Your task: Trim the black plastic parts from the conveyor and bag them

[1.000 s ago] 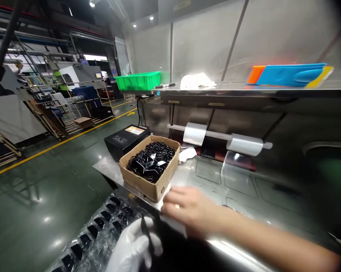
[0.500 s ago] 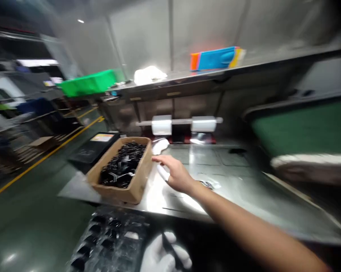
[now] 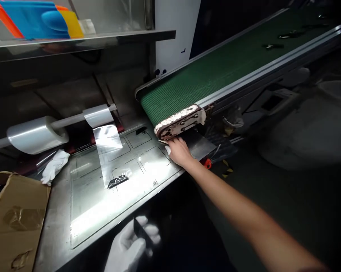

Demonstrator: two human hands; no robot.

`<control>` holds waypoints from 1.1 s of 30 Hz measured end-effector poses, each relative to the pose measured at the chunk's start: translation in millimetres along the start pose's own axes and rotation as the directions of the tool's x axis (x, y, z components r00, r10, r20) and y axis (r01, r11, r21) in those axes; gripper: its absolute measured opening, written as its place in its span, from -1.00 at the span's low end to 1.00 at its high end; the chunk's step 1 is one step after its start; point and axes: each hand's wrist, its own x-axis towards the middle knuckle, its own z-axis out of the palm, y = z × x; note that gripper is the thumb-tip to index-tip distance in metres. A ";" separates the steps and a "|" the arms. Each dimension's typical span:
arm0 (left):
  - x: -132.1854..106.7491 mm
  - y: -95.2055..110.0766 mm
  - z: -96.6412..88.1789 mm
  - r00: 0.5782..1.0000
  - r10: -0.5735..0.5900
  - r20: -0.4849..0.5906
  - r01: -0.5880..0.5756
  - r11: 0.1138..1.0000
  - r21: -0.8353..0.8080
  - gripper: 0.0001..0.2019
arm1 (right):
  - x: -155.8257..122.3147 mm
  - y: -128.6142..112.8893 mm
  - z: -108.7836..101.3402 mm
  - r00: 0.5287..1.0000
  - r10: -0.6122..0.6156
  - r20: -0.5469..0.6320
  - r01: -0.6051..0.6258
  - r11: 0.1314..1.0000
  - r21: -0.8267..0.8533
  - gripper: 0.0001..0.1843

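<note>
My left hand (image 3: 130,241), in a white glove, is closed round a flat black piece (image 3: 142,231) at the lower edge of the view, in front of the bench. My right hand (image 3: 179,152) is bare apart from a white cover on the thumb. It reaches to the underside of the conveyor's near end (image 3: 181,122), at the bench's right edge. Its fingertips are hidden there, so what they touch does not show. Between the hands, a black part in clear film (image 3: 118,181) lies on the metal bench (image 3: 93,215).
Two film rolls (image 3: 37,134) sit on a bar at the back, with a film strip (image 3: 108,151) running onto the bench. A cardboard box (image 3: 20,219) and a crumpled white cloth (image 3: 55,166) are left. The green conveyor belt (image 3: 210,75) carries black parts (image 3: 290,34) farther up.
The view has swung to the right. My right hand has moved from beside the cardboard box to the conveyor's end. The left hand still grips the black piece.
</note>
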 end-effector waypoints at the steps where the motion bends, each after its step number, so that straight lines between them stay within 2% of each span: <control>1: 1.0 2.5 6.3 1.000 0.005 0.016 -0.005 1.000 0.006 -0.30 | 5.0 0.6 -0.2 0.999 -0.018 0.039 0.019 1.000 -0.022 -0.45; 4: 0.4 7.2 16.9 0.998 0.065 0.024 -0.064 0.997 -0.041 -0.43 | 6.6 -2.0 -1.5 0.978 -0.130 0.163 0.139 0.989 -0.049 -0.43; 8: -4.7 10.0 11.2 0.974 0.222 0.044 -0.210 0.958 -0.196 -0.59 | -13.8 -9.6 -3.6 0.930 -0.251 0.270 0.269 0.963 -0.032 -0.42; 10: -5.4 9.7 2.4 0.954 0.292 0.071 -0.260 0.921 -0.290 -0.62 | -24.7 -17.0 -2.5 0.915 -0.318 0.249 0.323 0.946 0.020 -0.44; 13: -3.6 5.4 -9.9 0.940 0.336 0.054 -0.291 0.878 -0.381 -0.63 | -44.3 -36.4 -3.1 0.892 -0.434 0.130 0.406 0.893 0.194 -0.59; 15: -2.6 0.8 -13.8 0.938 0.343 0.041 -0.300 0.868 -0.396 -0.60 | -61.0 -53.0 -9.0 0.852 -0.509 0.121 0.449 0.831 0.328 -0.56; 16: -2.5 -1.7 -14.5 0.938 0.345 0.040 -0.303 0.868 -0.394 -0.59 | -69.3 -61.4 -13.4 0.814 -0.561 0.150 0.466 0.786 0.407 -0.55; 18: -2.5 -6.0 -14.5 0.935 0.351 0.042 -0.309 0.870 -0.385 -0.58 | -83.1 -76.7 -22.3 0.717 -0.663 0.215 0.448 0.675 0.586 -0.57; 20: -2.7 -9.0 -14.2 0.933 0.359 0.043 -0.316 0.868 -0.383 -0.58 | -91.4 -88.0 -28.2 0.605 -0.748 0.273 0.368 0.567 0.737 -0.55; 21: -2.8 -10.1 -14.4 0.930 0.364 0.049 -0.319 0.865 -0.387 -0.59 | -93.7 -92.1 -29.4 0.566 -0.770 0.295 0.320 0.535 0.782 -0.53; 22: -2.9 -11.1 -14.8 0.927 0.369 0.058 -0.319 0.863 -0.392 -0.59 | -95.4 -95.4 -29.6 0.548 -0.776 0.312 0.279 0.521 0.806 -0.53; 24: -3.8 -12.8 -16.4 0.931 0.359 0.068 -0.306 0.867 -0.393 -0.57 | -97.6 -100.6 -27.6 0.541 -0.770 0.338 0.236 0.525 0.818 -0.55; 27: -7.1 -15.6 -19.1 0.946 0.313 0.083 -0.260 0.888 -0.380 -0.47 | -100.7 -108.7 -22.6 0.534 -0.762 0.368 0.239 0.553 0.798 -0.63; 31: -13.4 -18.6 -19.2 0.935 0.323 0.147 -0.242 0.883 -0.403 -0.51 | -104.1 -120.0 -19.1 0.484 -0.776 0.405 0.251 0.566 0.785 -0.61; 33: -15.8 -19.5 -17.9 0.929 0.338 0.147 -0.249 0.870 -0.425 -0.55 | -104.4 -124.3 -19.7 0.437 -0.799 0.413 0.268 0.554 0.788 -0.58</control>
